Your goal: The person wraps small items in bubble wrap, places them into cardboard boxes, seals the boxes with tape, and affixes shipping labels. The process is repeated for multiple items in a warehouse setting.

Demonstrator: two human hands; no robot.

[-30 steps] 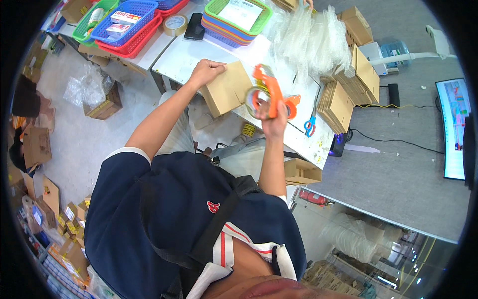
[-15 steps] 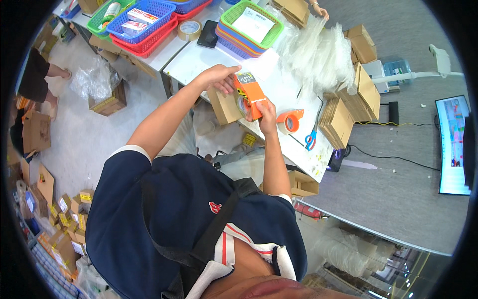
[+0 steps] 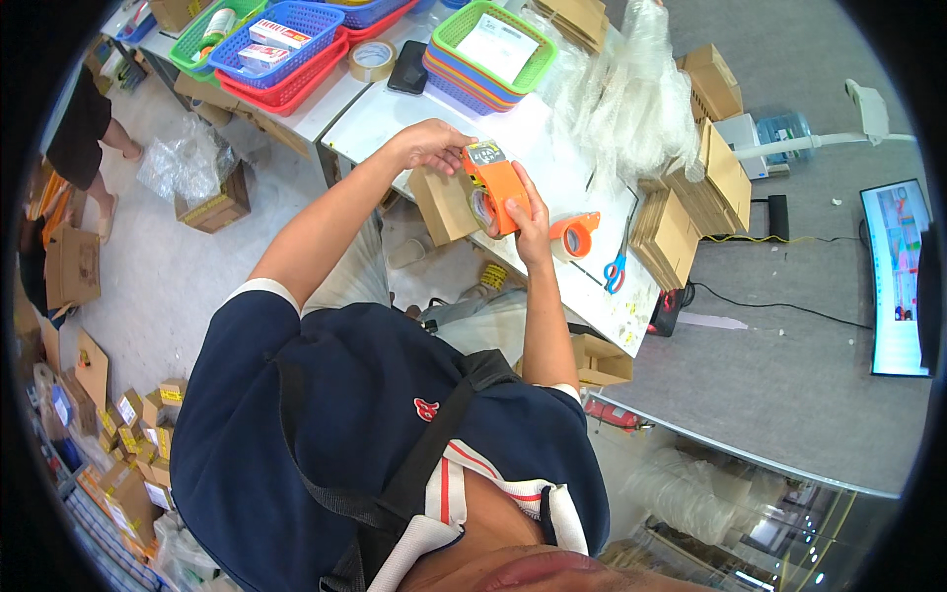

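Both hands are on the small brown cardboard box (image 3: 446, 202) at the near edge of the white table (image 3: 572, 158).

The right hand (image 3: 525, 212) is wrapped tight around the orange handheld tape dispenser (image 3: 493, 185), pressing it on top of the box; a second ago it held that dispenser up in the air, clear of the carton, and half a second ago it had just come down. The left hand (image 3: 431, 144) rests flat on the box's far end, fingers curled over it, much as before. A spare orange tape roll holder (image 3: 574, 237) and blue-handled scissors (image 3: 616, 268) lie just beside the box, unmoved.
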